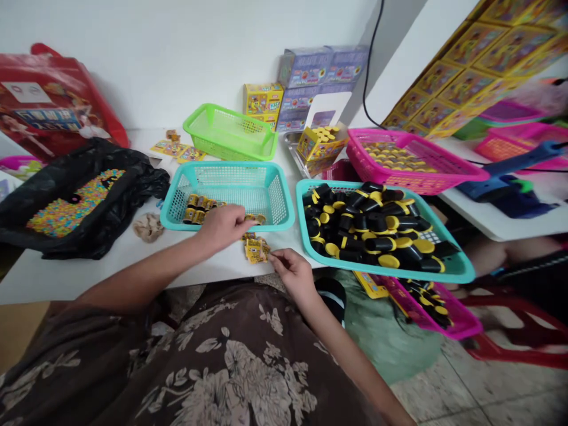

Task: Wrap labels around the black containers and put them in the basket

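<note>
My left hand (225,225) reaches over the front rim of a turquoise basket (166,204). Its fingers are curled, and whatever they may hold is hidden. Inside that basket, small black containers wrapped in yellow printed labels (195,208) lie on the left, with a few more by my thumb. On the table edge just in front sits a small pile of yellow printed labels (256,251). At the pile's right side my right hand (291,271) pinches the edge of a label, thumb and forefinger together.
To the right, a second turquoise basket (465,269) holds many black containers with yellow lids. Behind it stands a pink basket (461,173) of yellow-topped pieces. A green basket (235,148) is at the back. On the left lies a black bag (26,207) of colourful pellets.
</note>
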The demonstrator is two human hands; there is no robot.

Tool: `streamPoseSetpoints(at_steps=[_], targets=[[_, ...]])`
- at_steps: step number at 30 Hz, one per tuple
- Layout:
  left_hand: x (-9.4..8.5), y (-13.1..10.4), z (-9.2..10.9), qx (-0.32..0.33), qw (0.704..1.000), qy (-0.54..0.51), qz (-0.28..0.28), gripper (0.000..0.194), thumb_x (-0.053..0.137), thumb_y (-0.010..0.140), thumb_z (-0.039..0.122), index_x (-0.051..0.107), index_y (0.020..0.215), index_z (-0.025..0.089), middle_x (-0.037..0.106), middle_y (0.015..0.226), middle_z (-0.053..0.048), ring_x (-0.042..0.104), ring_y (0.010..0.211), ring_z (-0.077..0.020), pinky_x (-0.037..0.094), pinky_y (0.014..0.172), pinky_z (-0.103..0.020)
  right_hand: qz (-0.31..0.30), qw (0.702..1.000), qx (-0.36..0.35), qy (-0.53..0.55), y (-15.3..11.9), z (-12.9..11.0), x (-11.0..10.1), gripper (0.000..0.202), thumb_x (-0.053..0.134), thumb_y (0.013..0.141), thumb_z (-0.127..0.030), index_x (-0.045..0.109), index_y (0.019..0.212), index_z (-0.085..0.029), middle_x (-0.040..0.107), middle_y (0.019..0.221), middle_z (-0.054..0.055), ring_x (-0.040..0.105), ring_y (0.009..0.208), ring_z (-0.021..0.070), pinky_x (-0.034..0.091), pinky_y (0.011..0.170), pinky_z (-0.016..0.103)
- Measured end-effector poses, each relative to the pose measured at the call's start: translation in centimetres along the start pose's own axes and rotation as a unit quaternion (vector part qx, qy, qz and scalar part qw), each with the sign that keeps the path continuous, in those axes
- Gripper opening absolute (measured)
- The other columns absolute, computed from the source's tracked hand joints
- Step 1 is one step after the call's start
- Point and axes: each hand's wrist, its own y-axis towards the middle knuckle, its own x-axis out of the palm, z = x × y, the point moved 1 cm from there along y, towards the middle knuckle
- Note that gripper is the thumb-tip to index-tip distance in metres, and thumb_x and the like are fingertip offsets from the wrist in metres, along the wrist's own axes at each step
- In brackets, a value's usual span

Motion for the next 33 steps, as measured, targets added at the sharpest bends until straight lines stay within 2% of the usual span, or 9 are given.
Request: streamPoseSetpoints(at_steps=[3,6,12,16,19,24,27,31,33], targets=[[1.8,-3.7,2.2,0.002,1.000,-0.005,0.010,0.030,0.057,0.092,0.037,0.063,0.071,0.016,0.066,0.072,-0.006,0.059,0.069,-0.0173,0.036,0.061,-0.028,0.009,1.000,-0.001,-0.022,0.2,0.6,0.0,0.020,0.061,0.086,-0.039,0.068,0.082,-0.020,0.066,0.075,0.004,0.060,0.067,0.0185,0.048,0.065,0.031],[3.5,-5.3,3.0,-0.038,0.999,0.019,0.009,0.024,0.056,0.093,0.034,0.065,0.081,0.015,0.069,0.080,-0.008,0.063,0.076,-0.0201,0.040,0.064,-0.029,0.009,0.998,-0.038,-0.055,0.2,0.7,0.2,0.015,0.063,0.085,-0.035,0.068,0.084,-0.021,0.064,0.076,0.003,0.060,0.066,0.0176,0.048,0.066,0.030],[6.4,-3.9,2.5,-0.090,0.993,0.027,-0.068,0.029,0.058,0.091,0.040,0.068,0.105,0.016,0.073,0.091,-0.011,0.067,0.084,-0.0245,0.045,0.070,-0.031,-0.030,0.985,-0.100,-0.136,0.1,0.0,0.8,0.007,0.067,0.081,-0.026,0.069,0.086,-0.021,0.059,0.074,0.002,0.059,0.067,0.0174,0.047,0.065,0.029],[7.6,-2.9,1.9,-0.117,0.990,-0.019,-0.072,0.021,0.058,0.091,0.036,0.070,0.092,0.020,0.074,0.086,-0.007,0.067,0.082,-0.0218,0.044,0.070,-0.029,-0.045,0.981,-0.105,-0.156,-0.1,-0.2,0.9,0.008,0.068,0.080,-0.023,0.070,0.086,-0.020,0.059,0.076,0.003,0.059,0.069,0.0181,0.047,0.066,0.029],[7.9,-3.1,1.5,-0.128,0.988,-0.079,-0.044,0.016,0.061,0.087,0.033,0.068,0.082,0.019,0.071,0.077,-0.004,0.063,0.072,-0.0193,0.041,0.067,-0.029,-0.041,0.984,-0.090,-0.145,-0.1,0.1,0.9,0.008,0.068,0.079,-0.025,0.070,0.087,-0.021,0.059,0.077,0.003,0.059,0.068,0.0182,0.047,0.066,0.029],[8.3,-4.1,1.1,-0.127,0.975,-0.171,0.056,0.014,0.067,0.080,0.027,0.060,0.070,0.020,0.066,0.072,-0.001,0.057,0.070,-0.0160,0.040,0.068,-0.027,-0.009,0.989,-0.069,-0.129,0.1,0.4,0.9,0.008,0.065,0.081,-0.028,0.069,0.086,-0.022,0.059,0.076,0.003,0.058,0.067,0.0178,0.047,0.065,0.030],[8.5,-4.4,1.2,-0.158,0.946,-0.268,0.089,0.022,0.070,0.077,0.029,0.055,0.064,0.019,0.059,0.064,0.002,0.053,0.062,-0.0138,0.039,0.062,-0.025,0.013,0.992,-0.065,-0.109,0.2,0.2,1.0,0.011,0.064,0.082,-0.031,0.070,0.085,-0.022,0.060,0.077,0.003,0.058,0.067,0.0176,0.047,0.065,0.030],[8.3,-4.8,1.6,-0.197,0.888,-0.409,0.077,0.027,0.069,0.077,0.039,0.054,0.065,0.020,0.050,0.053,0.005,0.044,0.048,-0.0114,0.036,0.051,-0.024,0.046,0.998,-0.048,-0.020,0.2,-0.9,0.8,0.019,0.062,0.086,-0.039,0.069,0.081,-0.021,0.062,0.074,0.003,0.057,0.068,0.0178,0.046,0.066,0.031],[8.1,-5.2,1.9,-0.169,0.897,-0.393,0.112,0.029,0.068,0.078,0.041,0.053,0.064,0.020,0.050,0.054,0.004,0.046,0.051,-0.0121,0.038,0.052,-0.025,0.032,0.998,0.009,0.060,0.1,-1.5,0.7,0.030,0.060,0.087,-0.047,0.066,0.074,-0.021,0.060,0.065,0.002,0.055,0.062,0.0169,0.044,0.061,0.030]])
